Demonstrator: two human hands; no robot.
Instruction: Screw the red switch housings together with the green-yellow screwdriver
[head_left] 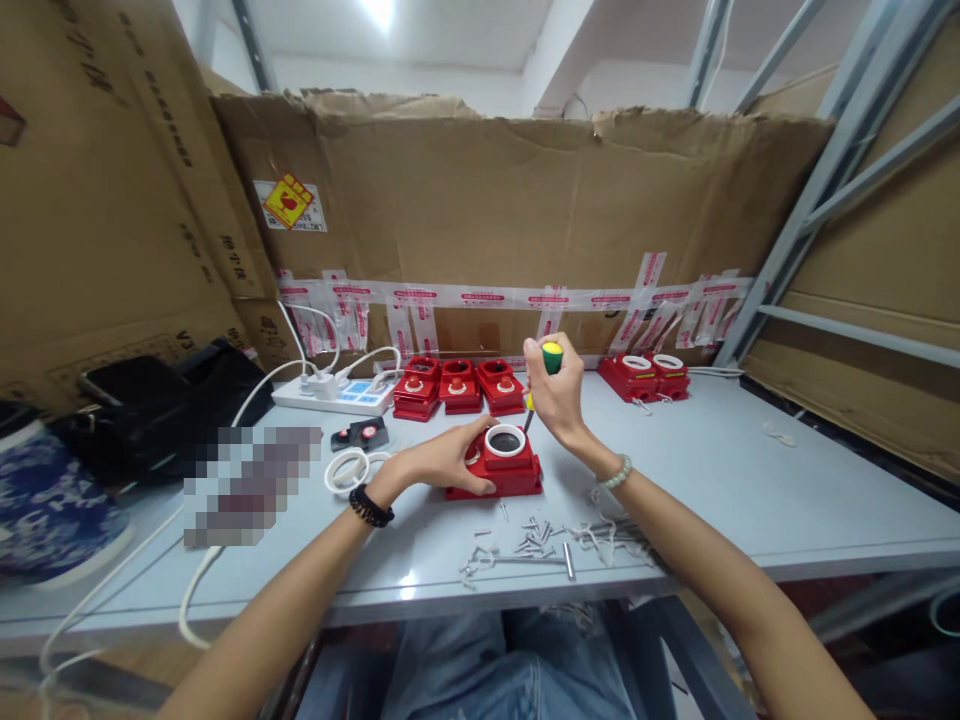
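A red box [517, 480] with a white ring [505, 440] around a dark round window lies on the table in front of me. My left hand [448, 458] is wrapped over the left part of this box and grips it. In my right hand [556, 392] is a screwdriver [553, 357] with a green and yellow handle, held upright. Its shaft points down at the box's back right corner; the tip's exact contact is too small to tell. Loose screws [534, 538] and a metal T-handle tool [568, 561] lie nearer to me.
Behind stand three red boxes [459, 388] beside a white power strip [334, 394]. Two ringed red boxes [646, 376] are at the back right. White rings [347, 471] and black parts [358, 434] lie left, white cords [606, 535] right. Cardboard [480, 200] walls the back.
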